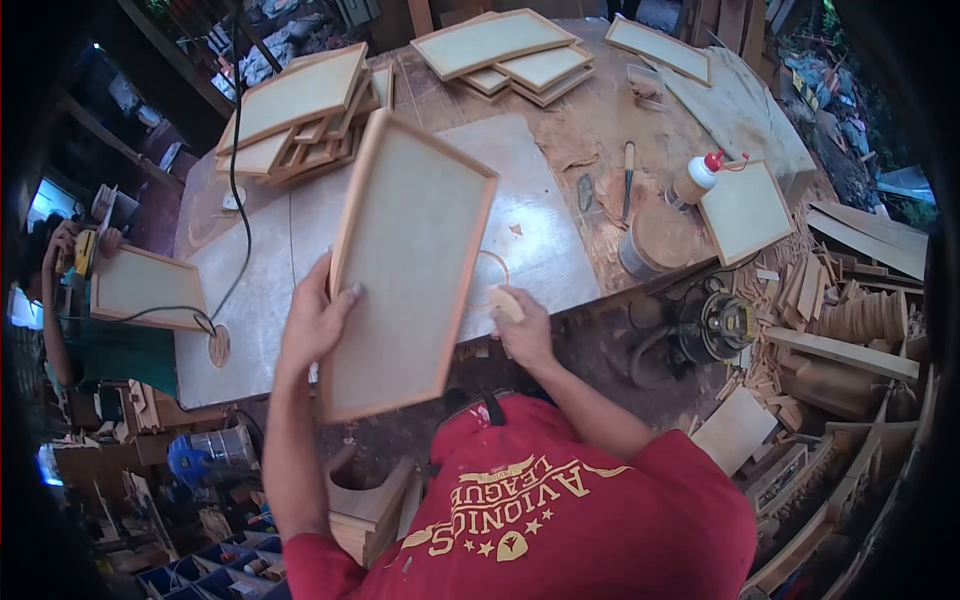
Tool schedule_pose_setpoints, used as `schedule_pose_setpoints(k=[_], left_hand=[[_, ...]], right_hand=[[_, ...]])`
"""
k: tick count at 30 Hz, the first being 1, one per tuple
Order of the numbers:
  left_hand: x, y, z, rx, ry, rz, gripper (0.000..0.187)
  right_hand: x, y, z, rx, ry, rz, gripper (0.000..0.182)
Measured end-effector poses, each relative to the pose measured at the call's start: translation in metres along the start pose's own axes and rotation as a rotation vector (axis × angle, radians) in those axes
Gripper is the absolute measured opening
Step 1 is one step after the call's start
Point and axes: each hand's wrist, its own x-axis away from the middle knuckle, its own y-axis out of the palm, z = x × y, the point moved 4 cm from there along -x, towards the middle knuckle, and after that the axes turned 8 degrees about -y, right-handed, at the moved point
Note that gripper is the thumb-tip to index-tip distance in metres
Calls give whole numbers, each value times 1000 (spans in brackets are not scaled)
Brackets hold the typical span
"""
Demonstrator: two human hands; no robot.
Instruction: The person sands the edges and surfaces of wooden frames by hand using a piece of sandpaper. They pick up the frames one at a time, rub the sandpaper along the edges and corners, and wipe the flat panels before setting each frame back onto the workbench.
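Observation:
A wood-framed panel is tilted up over the near edge of the table. My left hand grips its left edge, with the thumb on the panel's face. To the right of the panel, my right hand is closed on a small pale block, held apart from the frame. The panel hides part of the metal sheet on the table.
Framed panels are stacked at the back left and back centre. A glue bottle, a round container and a brush lie right. At left, another person's hands hold a tool by a framed panel.

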Motion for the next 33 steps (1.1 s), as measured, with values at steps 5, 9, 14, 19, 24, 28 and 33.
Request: schedule_pose_setpoints(k=[5, 9, 14, 19, 24, 28, 33], left_hand=[[-44, 25, 48, -477, 132, -290, 45], [-79, 68, 55, -714, 167, -347, 37], [-91, 88, 45, -824, 249, -243, 44], [-80, 93, 44, -867, 349, -122, 53], [-90, 99, 56, -947, 472, -85, 59], [-106, 95, 45, -922, 320, -130, 58], [-119, 94, 32, -923, 323, -109, 62]], right_hand=[[23, -64, -21, 457, -489, 98, 28], [19, -80, -22, 807, -813, 131, 33], [14, -75, -10, 1031, -747, 177, 46], [23, -82, 9, 1153, -750, 143, 51], [21, -67, 10, 1221, -640, 191, 60], [21, -54, 17, 1168, -494, 249, 68], [7, -56, 10, 1290, -398, 215, 64]])
